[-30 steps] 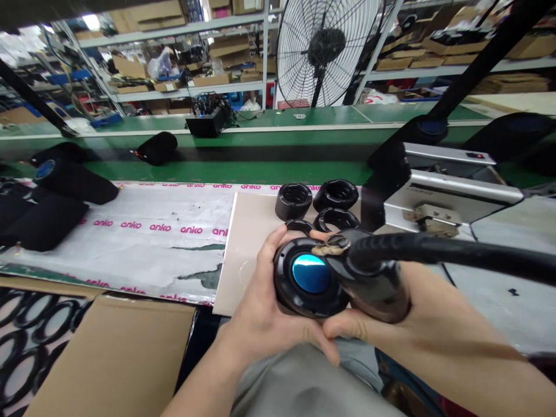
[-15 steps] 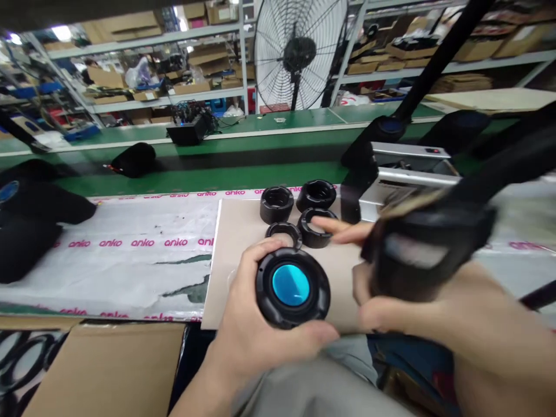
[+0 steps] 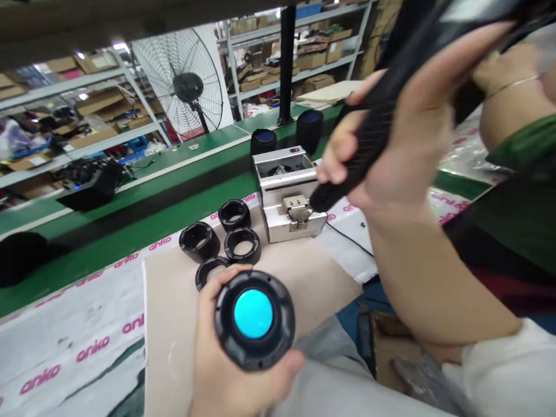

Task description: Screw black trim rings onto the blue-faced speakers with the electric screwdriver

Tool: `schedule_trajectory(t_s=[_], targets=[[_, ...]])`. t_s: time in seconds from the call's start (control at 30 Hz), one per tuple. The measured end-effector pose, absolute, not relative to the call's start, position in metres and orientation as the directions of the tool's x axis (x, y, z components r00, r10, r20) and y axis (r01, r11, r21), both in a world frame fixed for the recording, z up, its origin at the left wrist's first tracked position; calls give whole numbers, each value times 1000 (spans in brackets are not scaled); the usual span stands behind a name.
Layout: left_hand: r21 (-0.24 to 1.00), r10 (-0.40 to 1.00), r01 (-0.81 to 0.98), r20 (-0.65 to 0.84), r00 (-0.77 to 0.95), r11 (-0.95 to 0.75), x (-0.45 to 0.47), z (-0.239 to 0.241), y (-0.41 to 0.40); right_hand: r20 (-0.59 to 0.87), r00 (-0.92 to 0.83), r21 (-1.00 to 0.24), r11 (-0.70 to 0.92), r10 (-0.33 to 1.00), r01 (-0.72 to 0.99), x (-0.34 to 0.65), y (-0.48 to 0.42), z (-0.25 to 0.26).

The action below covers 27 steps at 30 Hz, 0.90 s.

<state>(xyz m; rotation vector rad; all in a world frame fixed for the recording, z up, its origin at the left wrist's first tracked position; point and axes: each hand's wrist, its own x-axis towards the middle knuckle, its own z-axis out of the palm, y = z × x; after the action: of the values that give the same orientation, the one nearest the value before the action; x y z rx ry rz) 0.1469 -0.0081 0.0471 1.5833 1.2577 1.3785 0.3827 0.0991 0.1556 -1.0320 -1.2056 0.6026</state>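
Observation:
My left hand (image 3: 217, 376) is closed round a round black speaker part (image 3: 254, 319) with a bright blue centre, held over my lap facing up. My right hand (image 3: 403, 145) is raised high at the right, wrapped round a black power screwdriver (image 3: 369, 142). The screwdriver's tip points down and sits close to the silver screw feeder box (image 3: 282, 200). Several black ring-shaped parts (image 3: 200, 240) stand on the beige board (image 3: 174, 324) just beyond the held part.
A green conveyor belt (image 3: 130, 214) runs behind the board, carrying two black cylinders (image 3: 263, 141) and a black box with cables (image 3: 91, 188). A standing fan (image 3: 186, 87) and stocked shelves are behind. A co-worker's arm and green sleeve (image 3: 521, 145) are at the far right.
My right hand has lifted the screwdriver up and away from the speaker part, toward the silver box. The view has swung right. My left hand still holds the part.

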Motion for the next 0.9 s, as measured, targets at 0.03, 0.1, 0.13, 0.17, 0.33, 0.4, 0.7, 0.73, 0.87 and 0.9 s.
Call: schedule_trajectory(t_s=[0.03,0.1,0.13,0.17,0.33,0.4,0.7,0.73,0.87,0.9], targets=[[931,949,193,315,-1,-309,158,47,1,498,313,-862,501,809,76,380,105,153],[937,949,149,310,55,-314,174,45,17,506,274,-844,535,818,-41,376,117,146],[938,948,144,309,73,-316,179,44,23,498,243,-842,531,832,-93,375,123,143],[935,946,142,315,79,-323,182,43,27,503,224,-831,538,835,-140,374,129,140],[907,921,160,385,67,-391,182,43,27,554,224,-768,596,802,-234,371,149,129],[894,910,172,402,96,-413,182,44,26,548,222,-773,590,807,-235,370,151,124],[843,856,152,506,103,-517,186,41,30,538,201,-776,574,819,-261,375,130,119],[852,860,127,497,113,-509,187,41,30,576,234,-742,621,783,-251,375,128,124],[859,865,120,481,144,-497,186,42,31,642,281,-684,698,714,-213,369,127,134],[858,865,130,478,151,-496,185,42,31,633,273,-695,687,724,-210,366,130,132]])
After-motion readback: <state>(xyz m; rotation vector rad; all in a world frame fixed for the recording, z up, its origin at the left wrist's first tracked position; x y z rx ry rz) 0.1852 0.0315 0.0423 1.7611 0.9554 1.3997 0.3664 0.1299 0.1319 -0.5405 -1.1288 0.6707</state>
